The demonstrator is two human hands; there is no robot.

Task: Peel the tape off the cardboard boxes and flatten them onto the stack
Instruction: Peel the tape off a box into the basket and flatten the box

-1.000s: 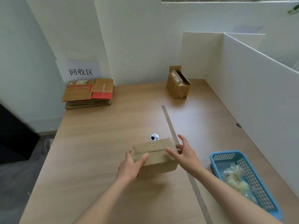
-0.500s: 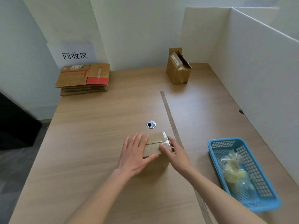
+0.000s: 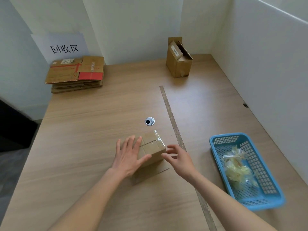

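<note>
Left hand (image 3: 129, 155) lies flat, fingers spread, on the taped box (image 3: 152, 147); right hand (image 3: 179, 157) hovers loosely curled beside it.

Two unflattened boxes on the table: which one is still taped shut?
The small box under the left hand: clear tape runs over its closed top seam. The far box by the wall stands with its flaps open.

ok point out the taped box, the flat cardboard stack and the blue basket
taped box (image 3: 152, 142), head view, on its taped top face
flat cardboard stack (image 3: 75, 72), head view, on the top sheet
blue basket (image 3: 215, 140), head view, on its far left rim
</note>
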